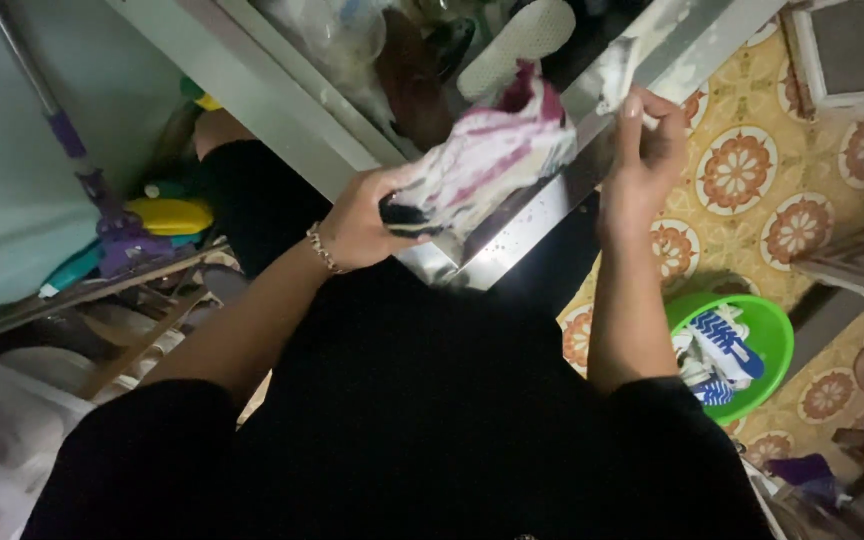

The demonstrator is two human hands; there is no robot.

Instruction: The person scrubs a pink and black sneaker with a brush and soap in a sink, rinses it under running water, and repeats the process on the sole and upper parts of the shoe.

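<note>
My left hand (360, 222), with a bracelet on the wrist, grips a white shoe streaked with pink and purple (487, 160) at its dark lower end. The shoe is held over the edge of a steel sink (522, 225). My right hand (642, 150) is raised beside the shoe's upper end, fingers pinched near the sink rim; what it pinches is unclear. A pale shoe sole (517, 40) lies in the sink among blurred items.
A green basin (772, 350) holding blue-and-white striped shoes stands on the patterned tile floor at the right. A mop with a purple handle (102, 210) and a yellow object lean at the left above wooden slats. White containers sit at the lower left.
</note>
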